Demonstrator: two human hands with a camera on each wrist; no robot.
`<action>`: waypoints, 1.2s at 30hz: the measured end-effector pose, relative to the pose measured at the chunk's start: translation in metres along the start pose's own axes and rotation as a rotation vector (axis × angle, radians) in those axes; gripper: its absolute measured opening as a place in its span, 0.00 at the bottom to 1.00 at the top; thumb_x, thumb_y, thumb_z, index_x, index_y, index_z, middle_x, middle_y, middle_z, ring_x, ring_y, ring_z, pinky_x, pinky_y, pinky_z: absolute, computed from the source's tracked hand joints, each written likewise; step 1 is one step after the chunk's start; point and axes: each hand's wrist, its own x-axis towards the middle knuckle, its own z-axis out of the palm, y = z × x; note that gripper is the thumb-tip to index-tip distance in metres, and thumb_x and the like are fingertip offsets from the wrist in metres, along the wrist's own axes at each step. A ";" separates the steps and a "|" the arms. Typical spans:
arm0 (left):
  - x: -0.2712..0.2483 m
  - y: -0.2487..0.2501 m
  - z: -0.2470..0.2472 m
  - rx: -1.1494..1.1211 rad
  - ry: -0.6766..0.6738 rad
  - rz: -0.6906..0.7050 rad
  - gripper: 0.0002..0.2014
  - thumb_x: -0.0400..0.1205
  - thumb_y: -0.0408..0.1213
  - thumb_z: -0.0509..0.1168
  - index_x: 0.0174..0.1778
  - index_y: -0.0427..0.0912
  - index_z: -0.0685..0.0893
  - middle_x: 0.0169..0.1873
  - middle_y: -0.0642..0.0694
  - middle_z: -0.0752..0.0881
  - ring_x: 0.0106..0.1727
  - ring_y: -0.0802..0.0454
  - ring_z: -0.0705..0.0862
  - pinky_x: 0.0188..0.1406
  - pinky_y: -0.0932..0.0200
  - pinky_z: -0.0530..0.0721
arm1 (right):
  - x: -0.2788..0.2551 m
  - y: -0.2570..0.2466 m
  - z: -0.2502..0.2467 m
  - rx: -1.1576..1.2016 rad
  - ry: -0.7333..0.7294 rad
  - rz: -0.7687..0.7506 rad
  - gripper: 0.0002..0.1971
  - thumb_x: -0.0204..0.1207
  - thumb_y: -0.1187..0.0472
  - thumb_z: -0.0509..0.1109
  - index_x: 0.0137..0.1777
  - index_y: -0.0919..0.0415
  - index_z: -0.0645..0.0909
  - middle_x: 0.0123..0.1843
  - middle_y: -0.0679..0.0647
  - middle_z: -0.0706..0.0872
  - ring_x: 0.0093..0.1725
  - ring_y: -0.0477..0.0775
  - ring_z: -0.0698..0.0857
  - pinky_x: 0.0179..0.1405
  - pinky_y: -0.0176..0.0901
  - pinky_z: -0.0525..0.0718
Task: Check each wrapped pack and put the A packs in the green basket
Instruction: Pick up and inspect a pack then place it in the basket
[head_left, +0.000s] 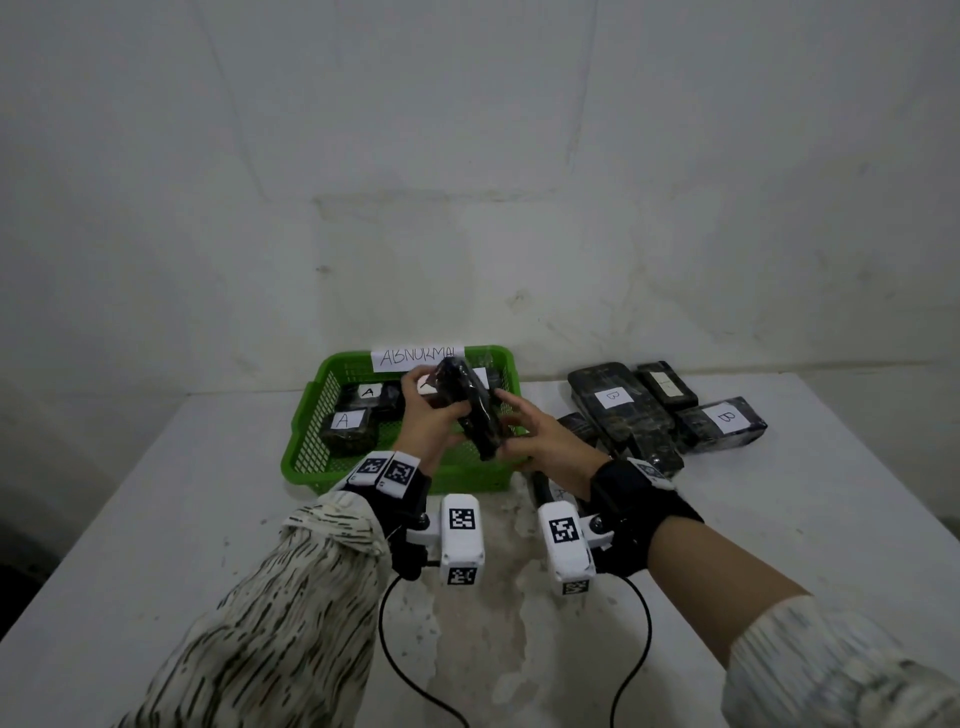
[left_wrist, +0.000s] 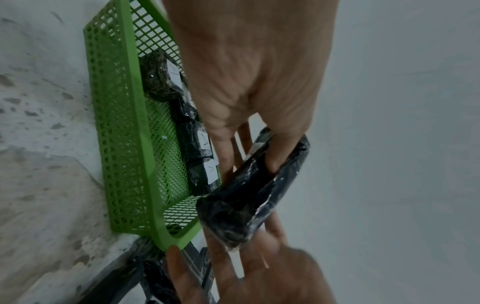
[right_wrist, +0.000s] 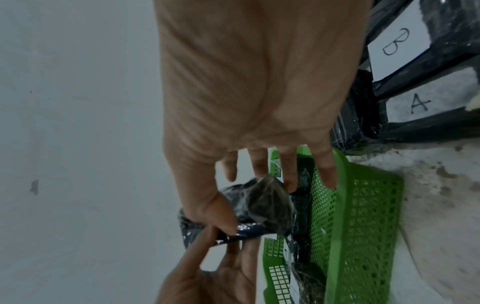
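Note:
Both hands hold one dark wrapped pack (head_left: 470, 410) tilted on edge above the green basket (head_left: 311, 441). My left hand (head_left: 434, 410) grips its far end, thumb on the near face (left_wrist: 280, 156) and fingers behind. The near end is pinched by my right hand (head_left: 519, 421), thumb against the wrap (right_wrist: 221, 216) and fingers reaching past it. No readable label shows on the held pack (left_wrist: 241, 205). Inside the basket lie packs labelled A (head_left: 343, 420) (head_left: 369, 392), and a third is partly hidden by my left hand.
The basket's back wall carries a paper sign reading ABNORMAL (head_left: 415, 357). To the right on the white table (head_left: 208, 519) lie packs labelled B (head_left: 613, 397) (head_left: 727, 418) and another dark pack (head_left: 667, 384). A pack labelled A (right_wrist: 420, 102) lies under my right wrist.

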 end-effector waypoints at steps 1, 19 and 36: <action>-0.002 0.003 0.002 0.014 -0.033 0.030 0.28 0.76 0.12 0.60 0.59 0.49 0.64 0.48 0.44 0.81 0.47 0.48 0.84 0.39 0.45 0.87 | 0.002 0.001 0.000 0.013 0.027 0.010 0.36 0.74 0.72 0.71 0.78 0.48 0.65 0.64 0.51 0.79 0.57 0.56 0.83 0.49 0.48 0.79; -0.010 0.007 0.022 0.178 -0.302 0.000 0.06 0.81 0.28 0.63 0.44 0.44 0.79 0.48 0.49 0.81 0.50 0.55 0.81 0.38 0.61 0.88 | 0.024 0.015 -0.010 -0.445 0.234 -0.235 0.33 0.62 0.83 0.72 0.59 0.50 0.71 0.59 0.60 0.69 0.61 0.58 0.74 0.56 0.36 0.74; -0.008 0.010 0.013 0.168 -0.256 0.024 0.14 0.82 0.27 0.62 0.62 0.43 0.77 0.57 0.43 0.80 0.59 0.46 0.80 0.43 0.57 0.89 | 0.024 0.010 -0.007 -0.273 0.156 -0.126 0.30 0.67 0.81 0.71 0.65 0.60 0.66 0.66 0.63 0.74 0.58 0.65 0.80 0.46 0.57 0.84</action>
